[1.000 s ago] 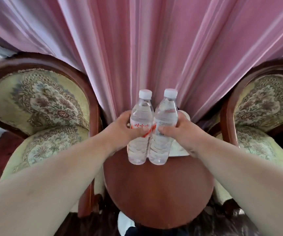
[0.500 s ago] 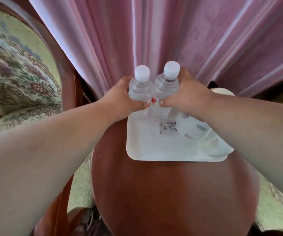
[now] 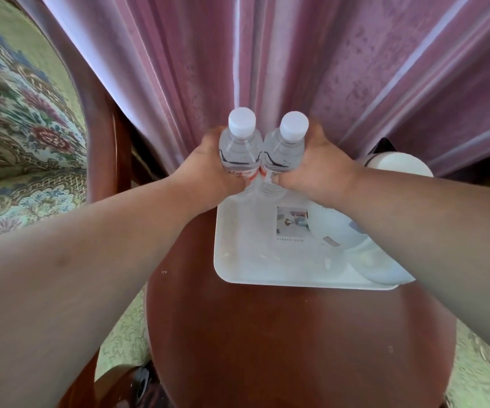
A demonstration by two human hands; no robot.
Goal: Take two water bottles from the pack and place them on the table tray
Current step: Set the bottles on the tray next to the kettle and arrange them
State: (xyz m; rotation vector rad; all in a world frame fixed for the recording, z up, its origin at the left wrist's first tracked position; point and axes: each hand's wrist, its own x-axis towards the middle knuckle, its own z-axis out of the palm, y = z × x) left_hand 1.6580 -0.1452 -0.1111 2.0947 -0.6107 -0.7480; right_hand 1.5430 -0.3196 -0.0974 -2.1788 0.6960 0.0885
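Two clear water bottles with white caps stand side by side, touching, at the far left corner of the white tray (image 3: 238, 269). My left hand (image 3: 205, 169) is wrapped around the left bottle (image 3: 239, 148). My right hand (image 3: 317, 169) is wrapped around the right bottle (image 3: 286, 150). The bottles' lower ends are at the tray's surface; whether they rest on it I cannot tell. The pack is out of view.
The tray lies on a round dark wooden table (image 3: 296, 343). A white kettle (image 3: 391, 169) and a white rounded object (image 3: 341, 231) occupy the tray's right side. A patterned armchair (image 3: 23, 122) stands left. Pink curtains (image 3: 267, 54) hang behind.
Both hands have carried the bottles forward and down from above the table to the tray's far left corner. The view has closed in on the tray.
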